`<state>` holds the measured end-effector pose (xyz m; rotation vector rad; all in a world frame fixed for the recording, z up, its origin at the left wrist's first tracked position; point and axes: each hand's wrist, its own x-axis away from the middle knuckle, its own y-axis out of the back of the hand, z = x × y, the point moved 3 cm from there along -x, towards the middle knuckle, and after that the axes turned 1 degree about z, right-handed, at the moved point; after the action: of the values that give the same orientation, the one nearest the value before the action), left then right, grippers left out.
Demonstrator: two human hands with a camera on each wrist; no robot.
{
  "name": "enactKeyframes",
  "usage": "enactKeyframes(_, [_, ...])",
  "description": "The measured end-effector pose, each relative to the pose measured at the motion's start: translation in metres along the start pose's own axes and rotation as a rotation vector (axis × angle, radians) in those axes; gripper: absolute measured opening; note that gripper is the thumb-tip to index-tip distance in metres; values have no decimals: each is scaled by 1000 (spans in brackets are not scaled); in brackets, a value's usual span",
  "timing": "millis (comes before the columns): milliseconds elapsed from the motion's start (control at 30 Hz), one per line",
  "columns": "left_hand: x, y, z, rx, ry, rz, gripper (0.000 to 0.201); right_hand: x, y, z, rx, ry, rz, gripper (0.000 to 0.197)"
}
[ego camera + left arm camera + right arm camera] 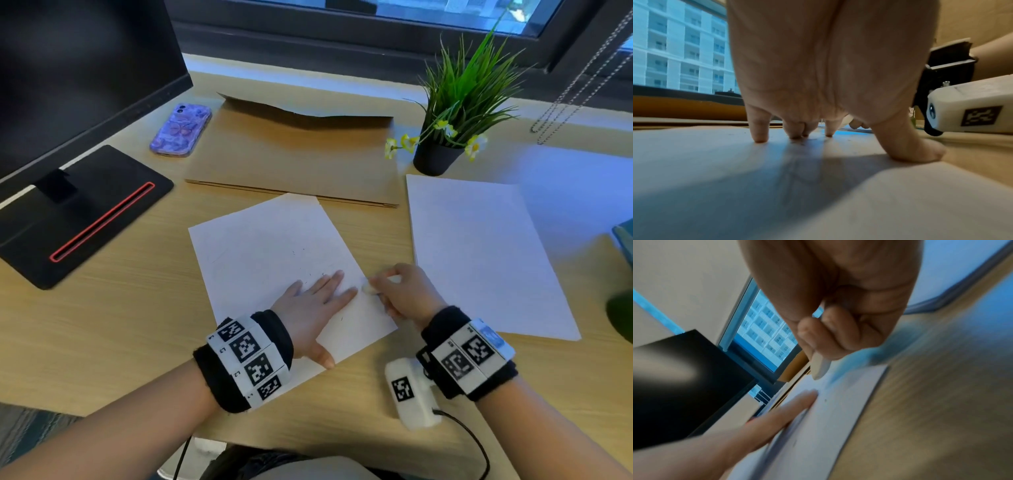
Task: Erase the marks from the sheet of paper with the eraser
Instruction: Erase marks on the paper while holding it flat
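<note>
A white sheet of paper (pixel 267 250) lies tilted on the wooden desk, with faint pencil marks (pixel 301 253) and small dark specks near its middle. My left hand (pixel 315 301) lies flat on its lower part, fingers straight and spread, pressing it down; the left wrist view shows the fingertips (pixel 760 136) and thumb on the paper (pixel 818 194). My right hand (pixel 400 291) grips a white eraser (pixel 369 288) at the sheet's right edge, just right of my left fingers. In the right wrist view the eraser (pixel 821 368) tip touches the paper (pixel 838 410).
A second blank sheet (pixel 479 253) lies to the right. Behind are a brown cardboard folder (pixel 294 157), a purple phone (pixel 181 130), a potted plant (pixel 445 137) and a monitor on its black base (pixel 85 212). A teal object (pixel 623 240) sits at the right edge.
</note>
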<state>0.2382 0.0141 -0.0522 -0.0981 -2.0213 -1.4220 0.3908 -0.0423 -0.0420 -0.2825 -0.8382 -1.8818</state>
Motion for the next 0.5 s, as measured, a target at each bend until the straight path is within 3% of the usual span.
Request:
enactKeyframes(233, [22, -9, 10, -30, 52, 11, 104, 17, 11, -8, -150, 10, 74, 17])
enactKeyframes(400, [21, -1, 4, -10, 55, -62, 90, 26, -7, -5, -91, 23, 191, 17])
enactKeyframes(500, [15, 1, 3, 29, 27, -33, 98, 33, -25, -5, 6, 29, 306, 13])
